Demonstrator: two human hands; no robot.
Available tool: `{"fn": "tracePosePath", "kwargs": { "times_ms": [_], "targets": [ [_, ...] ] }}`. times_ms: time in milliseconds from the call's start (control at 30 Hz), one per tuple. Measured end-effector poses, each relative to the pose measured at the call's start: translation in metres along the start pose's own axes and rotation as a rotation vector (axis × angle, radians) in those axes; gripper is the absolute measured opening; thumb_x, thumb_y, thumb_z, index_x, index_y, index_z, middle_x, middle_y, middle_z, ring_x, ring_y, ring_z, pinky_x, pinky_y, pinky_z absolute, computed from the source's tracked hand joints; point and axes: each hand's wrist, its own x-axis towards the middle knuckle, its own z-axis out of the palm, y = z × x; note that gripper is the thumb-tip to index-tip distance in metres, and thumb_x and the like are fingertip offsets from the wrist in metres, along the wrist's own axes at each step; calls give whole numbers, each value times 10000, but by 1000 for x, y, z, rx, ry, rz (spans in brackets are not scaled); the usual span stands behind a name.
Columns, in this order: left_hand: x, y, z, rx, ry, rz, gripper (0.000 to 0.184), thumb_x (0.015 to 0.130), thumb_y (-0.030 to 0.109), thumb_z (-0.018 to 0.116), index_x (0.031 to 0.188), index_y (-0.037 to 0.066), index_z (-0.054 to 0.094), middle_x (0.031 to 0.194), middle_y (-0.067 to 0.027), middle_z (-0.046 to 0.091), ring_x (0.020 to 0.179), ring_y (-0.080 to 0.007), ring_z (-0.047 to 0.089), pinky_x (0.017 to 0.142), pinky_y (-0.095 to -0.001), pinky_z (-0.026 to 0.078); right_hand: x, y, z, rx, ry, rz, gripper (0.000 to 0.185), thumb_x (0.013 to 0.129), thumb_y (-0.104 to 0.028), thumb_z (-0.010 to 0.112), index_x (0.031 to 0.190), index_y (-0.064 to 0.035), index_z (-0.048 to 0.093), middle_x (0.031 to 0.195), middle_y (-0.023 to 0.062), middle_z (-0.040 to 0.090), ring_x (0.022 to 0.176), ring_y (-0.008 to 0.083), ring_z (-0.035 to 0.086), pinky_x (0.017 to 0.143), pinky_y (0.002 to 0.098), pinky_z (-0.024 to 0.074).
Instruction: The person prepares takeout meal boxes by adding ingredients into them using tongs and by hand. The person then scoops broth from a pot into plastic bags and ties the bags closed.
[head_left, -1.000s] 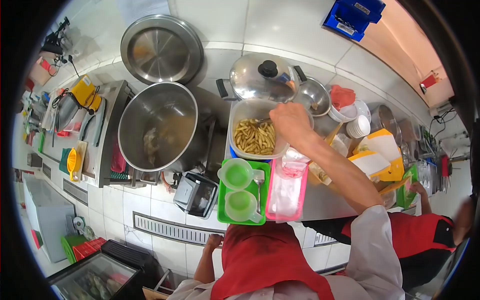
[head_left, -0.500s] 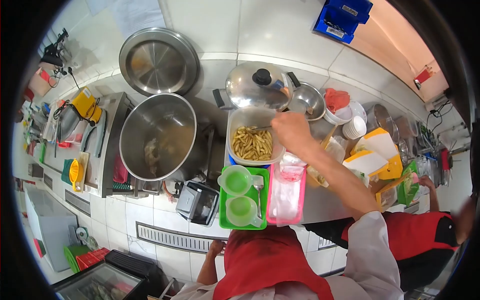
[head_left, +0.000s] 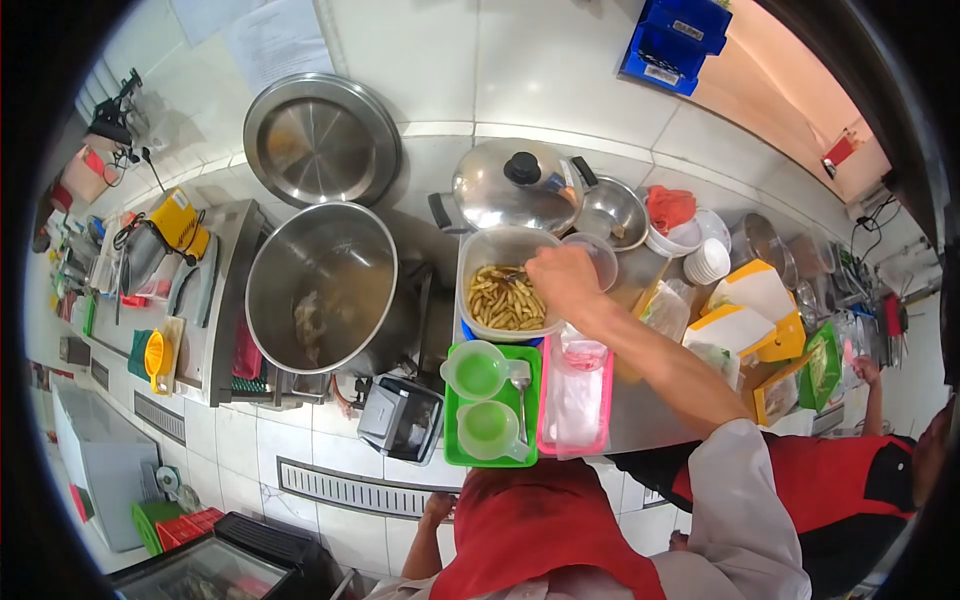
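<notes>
The person's right hand (head_left: 565, 281) is nearer, fingers closed on a utensil (head_left: 516, 276) angled left over yellowish pieces (head_left: 503, 306), axes mixed. Left hand (head_left: 439, 506) well apart, finger state can't tell.

Bright, whitish light is falling evenly over the kitchen, glinting on the steel pot lid (head_left: 515, 195) and on the big round lid (head_left: 320, 140), and leaving soft shadows. A fisheye lens is bending the wall tiles (head_left: 410, 60) into curves, black is ringing the corners, and the far edges are looking softer.
</notes>
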Motion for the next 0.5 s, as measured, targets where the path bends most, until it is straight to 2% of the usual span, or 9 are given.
{"fn": "tracePosePath", "kwargs": {
  "times_ms": [33, 67, 133, 200, 267, 433, 467, 500],
  "targets": [
    [2, 1, 0, -29, 18, -44, 332, 920, 228, 502, 1033, 27, 741, 887, -111, 739, 687, -182, 691, 496, -303, 491, 0, 2, -5, 6, -9, 0, 93, 737, -108, 675, 744, -75, 761, 727, 140, 709, 698, 293, 719, 590, 400, 557],
    [4, 2, 0, -86, 39, 153, 337, 923, 242, 507, 1069, 28, 723, 879, -99, 734, 665, -171, 675, 482, -300, 473, -1, 4, -10, 12, -20, -2, 94, 732, -105, 675, 748, -68, 760, 726, 145, 707, 698, 300, 717, 593, 404, 557],
    [11, -5, 1, -79, 31, 175, 330, 925, 235, 506, 1074, 30, 718, 885, -92, 734, 665, -163, 673, 479, -296, 468, -8, 15, -26, 54, 40, 21, 106, 726, -101, 674, 765, -52, 758, 729, 156, 703, 699, 325, 710, 607, 414, 560],
    [2, 8, -3, -230, -20, -121, 317, 925, 234, 511, 1062, 38, 719, 890, -84, 734, 664, -157, 668, 477, -286, 462, -15, 25, -40, 87, 31, 77, 114, 726, -109, 679, 782, -49, 758, 743, 162, 704, 722, 341, 706, 633, 428, 562],
    [-6, 21, -9, -190, -22, -150, 315, 922, 228, 512, 1065, 39, 720, 886, -88, 733, 668, -158, 670, 475, -281, 461, -20, 32, -52, 108, -43, 168, 118, 731, -129, 690, 798, -60, 759, 769, 163, 707, 768, 346, 705, 671, 444, 562],
    [2, 13, -14, -8, -126, -48, 300, 924, 165, 468, 1049, 21, 699, 878, -84, 743, 630, -173, 677, 425, -313, 484, -50, 48, -65, 323, 100, 162, 145, 748, -198, 720, 857, -111, 759, 833, 145, 716, 895, 329, 698, 753, 466, 558],
    [4, 14, -11, 6, -32, -67, 291, 938, 155, 458, 1061, 7, 675, 910, -108, 748, 620, -207, 701, 431, -346, 533, -60, 54, -64, 326, 119, 201, 155, 750, -211, 726, 869, -117, 758, 844, 143, 717, 914, 326, 696, 764, 471, 556],
    [-5, 27, -15, 89, -39, -44, 298, 949, 174, 463, 1069, -3, 669, 925, -134, 745, 649, -232, 711, 472, -368, 551, -68, 55, -56, 357, 109, 238, 166, 750, -215, 725, 879, -115, 756, 852, 142, 715, 911, 328, 696, 766, 473, 557]
  ]
}}
